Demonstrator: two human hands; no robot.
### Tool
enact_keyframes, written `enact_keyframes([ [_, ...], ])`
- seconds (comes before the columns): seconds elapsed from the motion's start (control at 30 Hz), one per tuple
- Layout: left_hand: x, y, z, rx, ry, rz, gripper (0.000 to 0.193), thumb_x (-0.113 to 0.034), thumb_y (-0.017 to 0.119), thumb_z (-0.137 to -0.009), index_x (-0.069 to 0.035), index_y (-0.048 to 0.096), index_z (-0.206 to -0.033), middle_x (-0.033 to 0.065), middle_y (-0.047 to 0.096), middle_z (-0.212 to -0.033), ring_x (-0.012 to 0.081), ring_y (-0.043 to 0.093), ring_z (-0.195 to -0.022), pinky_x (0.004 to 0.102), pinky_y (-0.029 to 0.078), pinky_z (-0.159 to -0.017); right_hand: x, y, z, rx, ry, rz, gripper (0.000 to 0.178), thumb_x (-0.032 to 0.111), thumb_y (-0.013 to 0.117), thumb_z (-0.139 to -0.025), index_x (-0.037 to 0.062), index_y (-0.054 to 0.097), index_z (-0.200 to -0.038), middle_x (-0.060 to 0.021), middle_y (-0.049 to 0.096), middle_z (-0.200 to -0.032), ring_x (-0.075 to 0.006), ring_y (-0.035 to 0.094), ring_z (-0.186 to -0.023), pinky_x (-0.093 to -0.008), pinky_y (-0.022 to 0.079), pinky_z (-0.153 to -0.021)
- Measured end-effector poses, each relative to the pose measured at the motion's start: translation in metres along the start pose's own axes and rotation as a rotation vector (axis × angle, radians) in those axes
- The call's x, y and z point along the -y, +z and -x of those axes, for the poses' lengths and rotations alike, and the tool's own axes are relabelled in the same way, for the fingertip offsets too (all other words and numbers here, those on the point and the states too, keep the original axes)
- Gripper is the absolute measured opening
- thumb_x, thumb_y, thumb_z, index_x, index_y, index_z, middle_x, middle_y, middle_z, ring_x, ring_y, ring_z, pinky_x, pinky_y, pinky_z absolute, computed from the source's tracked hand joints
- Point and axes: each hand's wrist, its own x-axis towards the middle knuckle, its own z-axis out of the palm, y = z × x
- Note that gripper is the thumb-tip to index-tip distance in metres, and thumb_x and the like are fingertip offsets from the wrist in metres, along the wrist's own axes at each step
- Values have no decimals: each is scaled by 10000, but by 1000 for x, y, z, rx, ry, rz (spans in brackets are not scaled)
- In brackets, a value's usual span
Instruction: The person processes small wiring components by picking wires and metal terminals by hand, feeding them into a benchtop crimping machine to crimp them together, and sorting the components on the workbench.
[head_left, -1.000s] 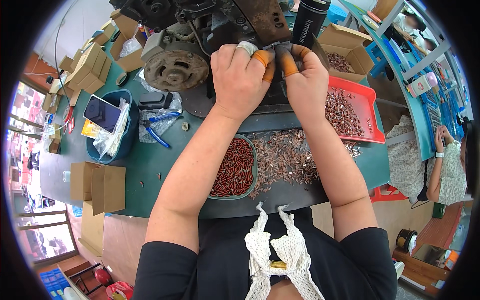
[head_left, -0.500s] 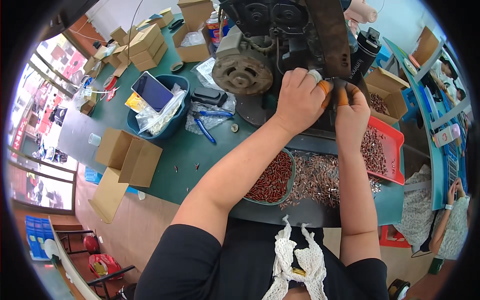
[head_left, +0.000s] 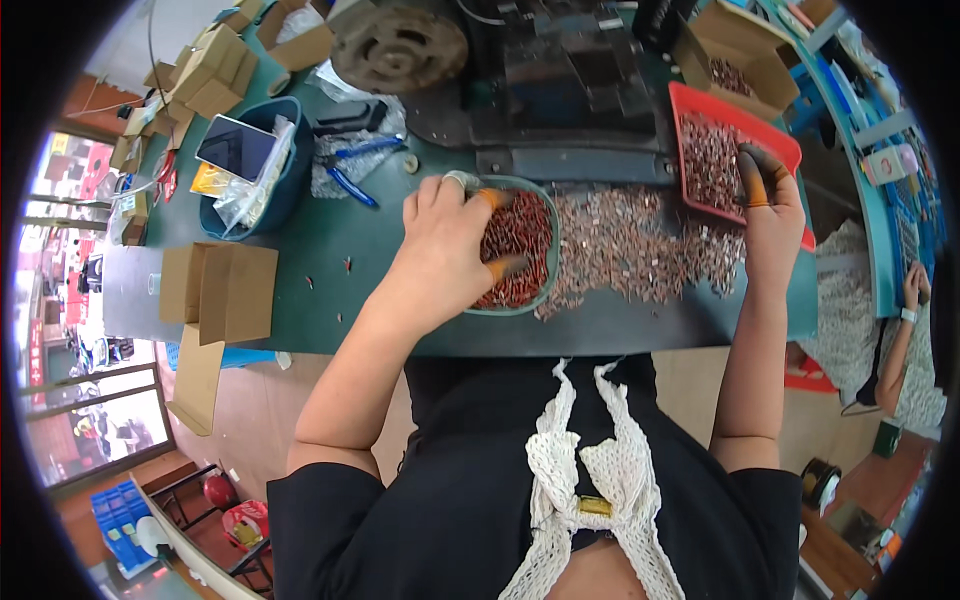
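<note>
My left hand (head_left: 445, 240) reaches over a green tray (head_left: 548, 292) heaped with small red-brown cylindrical parts (head_left: 520, 235). Its thumb and forefinger, in orange covers with dark tips, are spread apart at the parts. A ring-like band circles one finger. My right hand (head_left: 772, 215) is at the right side of a red tray (head_left: 790, 150) filled with small copper-coloured metal pieces (head_left: 708, 160). Its covered thumb and forefinger come together at the tips; anything between them is too small to make out.
Loose metal pieces (head_left: 640, 245) cover the table between the trays. Behind stands a dark machine (head_left: 570, 90) with a round wheel (head_left: 400, 50). Blue-handled pliers (head_left: 350, 185), a blue basin (head_left: 292, 160) holding a phone, and an open carton (head_left: 235, 295) are at left. Another carton (head_left: 765, 75) stands back right.
Both hands have left the machine and come nearer, moving apart. The left is now at the green tray, the right at the red tray. The view has tilted down.
</note>
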Motion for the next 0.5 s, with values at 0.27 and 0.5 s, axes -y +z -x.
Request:
enact_keyframes([
  [0.27, 10, 23, 7, -203, -40, -2, 168, -136, 773, -683, -92, 706, -830, 52, 551, -823, 266, 482, -890, 380, 354, -802, 7, 9, 57, 250, 111, 60, 175, 87, 626, -896, 49, 656, -1065, 42, 627, -875, -23, 507, -698, -181, 418, -627],
  [0.5, 1, 12, 13, -259, -36, 47, 180, -115, 758, -700, -118, 738, -878, 32, 559, -805, 229, 483, -822, 351, 353, -784, 35, 50, 83, 515, -10, 64, 177, 46, 654, -855, 32, 650, -1032, 15, 636, -872, -32, 529, -701, -185, 443, -635],
])
